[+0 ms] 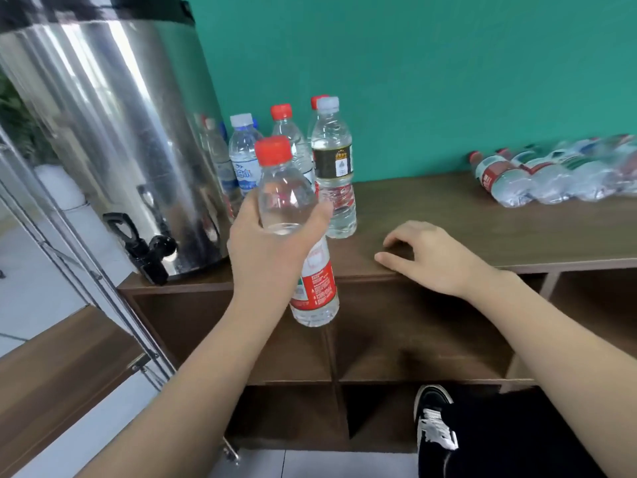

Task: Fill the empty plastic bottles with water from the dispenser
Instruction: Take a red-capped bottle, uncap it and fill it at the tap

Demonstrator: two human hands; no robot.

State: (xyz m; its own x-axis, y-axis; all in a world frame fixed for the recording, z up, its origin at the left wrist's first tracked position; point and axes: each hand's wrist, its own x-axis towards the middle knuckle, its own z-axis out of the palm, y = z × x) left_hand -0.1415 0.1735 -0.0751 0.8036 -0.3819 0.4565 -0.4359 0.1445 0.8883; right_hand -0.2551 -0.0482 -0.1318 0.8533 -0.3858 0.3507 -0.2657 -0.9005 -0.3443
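The bottle (296,232) with the red cap is up in the air, in front of the tabletop (482,232), a little tilted. The left hand (272,246) holds it, with the fingers wrapped round its middle. The cap is on and it looks full of water, so this one seems done.

Just behind it stand more capped bottles (331,160) in a bunch on the tabletop, beside the big shiny dispenser (110,139). They look full too, though some are partly hidden. The dispenser's black tap (148,250) sticks out over the edge, to the left of the held bottle.

The right hand (431,257) rests on the tabletop edge with loose, bent fingers, holding nothing.

Far to the right, a pile of bottles (551,174) lies on its side. These look empty and crinkly, so I think a lot of filling is left to do.
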